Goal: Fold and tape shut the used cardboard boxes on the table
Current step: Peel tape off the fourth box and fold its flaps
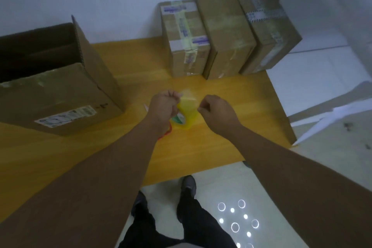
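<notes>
- Cardboard box, the big one (60,94): on the far-left part of the wooden table (193,157); top open, one flap standing upright on its right edge, inside dark; white shipping label (66,116) on the near face
- Three closed boxes in a row at the back of the table, against the wall, sides touching: left box (185,42) has yellowish tape along its top and down the front, plus white labels with blue print; middle box (225,36) is mostly plain, with a faint tape line; right box (269,32) has printed white tape crossing its top and sits at the table's right-hand corner
- Both bare forearms reach in from the bottom corners and meet over mid-table, in front of the closed boxes, well clear of the big box
- Left hand (163,106): fingers curled, pinching the left edge of the tape strip (188,96)
- Right hand (216,110): fingers curled, pinching the strip's right edge; frame is blurred here, so exact finger placement is unclear
- Yellow tape roll (186,117): between the hands and just below them, touching the left hand, green print on the core; cannot tell whether it hangs or rests on the table
- Strip is translucent yellow, pulled out between the two hands, above the roll
- Red loop (168,132): partly hidden under the left wrist; cannot tell what it is
- Dark shoes (188,184) on the tiled floor at the near table edge
</notes>
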